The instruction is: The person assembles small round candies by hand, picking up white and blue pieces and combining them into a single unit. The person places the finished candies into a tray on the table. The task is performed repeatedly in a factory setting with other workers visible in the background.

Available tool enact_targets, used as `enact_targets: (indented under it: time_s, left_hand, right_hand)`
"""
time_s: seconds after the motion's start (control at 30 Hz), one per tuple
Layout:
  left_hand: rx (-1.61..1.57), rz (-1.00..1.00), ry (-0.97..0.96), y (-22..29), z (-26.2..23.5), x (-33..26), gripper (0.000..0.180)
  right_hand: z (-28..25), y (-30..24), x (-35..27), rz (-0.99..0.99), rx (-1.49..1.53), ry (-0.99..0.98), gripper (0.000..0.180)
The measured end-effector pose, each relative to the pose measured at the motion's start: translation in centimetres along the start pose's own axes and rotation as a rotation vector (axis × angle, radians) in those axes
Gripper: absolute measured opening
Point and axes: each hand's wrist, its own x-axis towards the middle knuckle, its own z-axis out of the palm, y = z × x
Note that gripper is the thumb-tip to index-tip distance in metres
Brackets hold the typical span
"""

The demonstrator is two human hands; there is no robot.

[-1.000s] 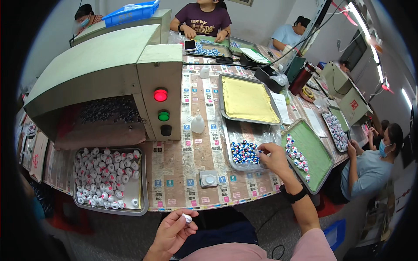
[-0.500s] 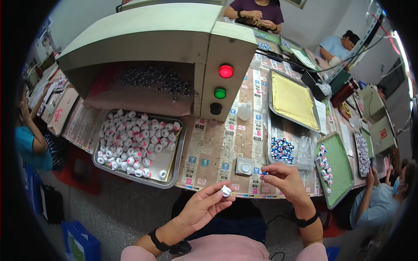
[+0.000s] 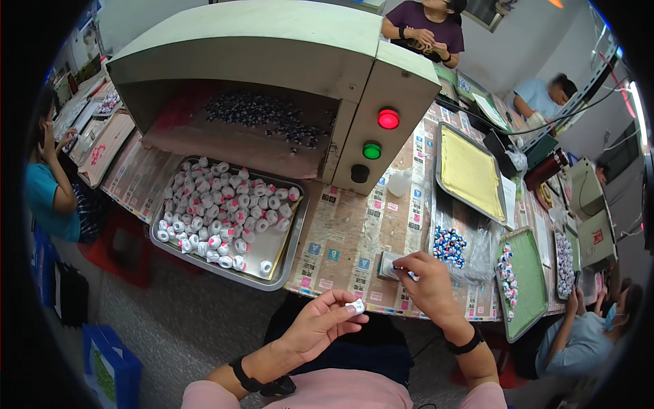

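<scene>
A small white piece [image 3: 355, 306] is sitting in the left hand [image 3: 315, 327] by the front edge of the desk [image 3: 335, 228]; that hand's grip is pinching it between thumb and fingers. The right hand [image 3: 430, 286] is reaching over the same edge, its fingertips coming down at a small square block [image 3: 387, 264] lying close to that edge. Its grip is drawing thumb and fingers near each other; whether anything is between them, one cannot tell.

Toward the desk's front left, a metal tray [image 3: 294, 255] is holding a heap of white and pink pieces [image 3: 225, 211], with a pale strip showing along the tray's right edge. Behind that tray a cream machine [image 3: 238, 54] is standing, its red light [image 3: 388, 118] and green light [image 3: 372, 150] glowing above a black knob [image 3: 360, 173]. Small dark beads [image 3: 266, 119] are lying inside its opening.

Right of the machine a white bottle [image 3: 400, 183] is standing. Beyond the right hand, blue beads [image 3: 449, 245] are lying beside clear plastic [image 3: 480, 258], in front of a tray with a yellow lining [image 3: 468, 165]. Toward the desk's front right, a green-lined tray [image 3: 535, 293] is carrying colourful pieces [image 3: 508, 279] along its left edge. At the back, a person in purple [image 3: 429, 34] is bringing both hands together.
</scene>
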Motion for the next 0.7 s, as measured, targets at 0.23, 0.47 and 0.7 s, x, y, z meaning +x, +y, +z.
enact_targets:
  time_s: [0.23, 0.47, 0.7]
  left_hand:
    - [-0.010, 0.032, -0.028, 0.1, 0.1, -0.1, 0.029]
    - [0.019, 0.050, -0.021, -0.3, 0.8, 0.3, 0.029]
    - [0.094, 0.056, -0.001, -0.9, 1.2, 1.0, 0.030]
  right_hand:
    - [0.2, 0.0, -0.1, -0.025, -0.016, 0.026, 0.015]
    - [-1.1, -2.7, -1.4, 0.036, 0.267, 0.059, 0.014]
    - [-1.3, -4.8, -3.9, 0.120, 0.565, -0.064, 0.016]
